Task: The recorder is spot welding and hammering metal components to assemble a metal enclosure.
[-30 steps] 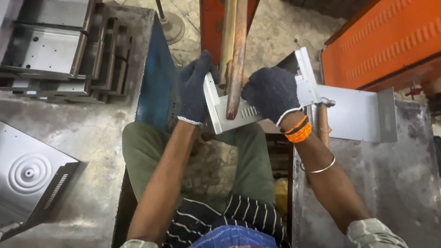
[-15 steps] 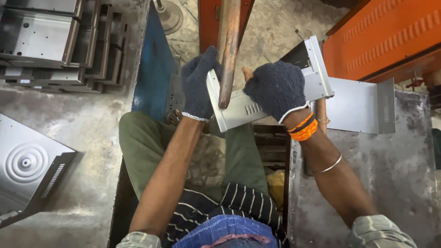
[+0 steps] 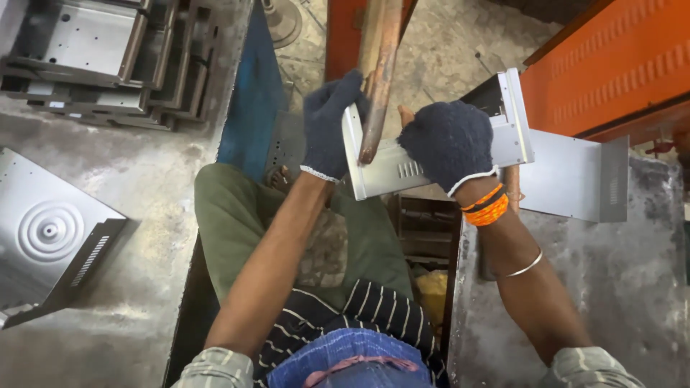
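Both my hands wear dark knit gloves and hold a bent grey sheet-metal bracket (image 3: pixel 392 169) with vent slots, tilted up to the right. My left hand (image 3: pixel 327 126) grips its left end. My right hand (image 3: pixel 449 144) clamps its middle from above, orange threads and a thin metal bangle on the wrist. A copper-coloured vertical rod (image 3: pixel 377 68) comes down from the top, its tip against the bracket's inner face between my hands.
A second folded metal panel (image 3: pixel 575 176) lies on the grey bench at right. Stacked metal trays (image 3: pixel 86 50) sit at upper left, and an embossed vented panel (image 3: pixel 50 237) lies at left. An orange machine housing (image 3: pixel 611 65) fills the upper right. A blue frame (image 3: pixel 251 108) stands beside my knee.
The bracket has been tilted and lifted slightly, its right end rising. Both hands stayed clamped on it, and the view shifted a little downward.
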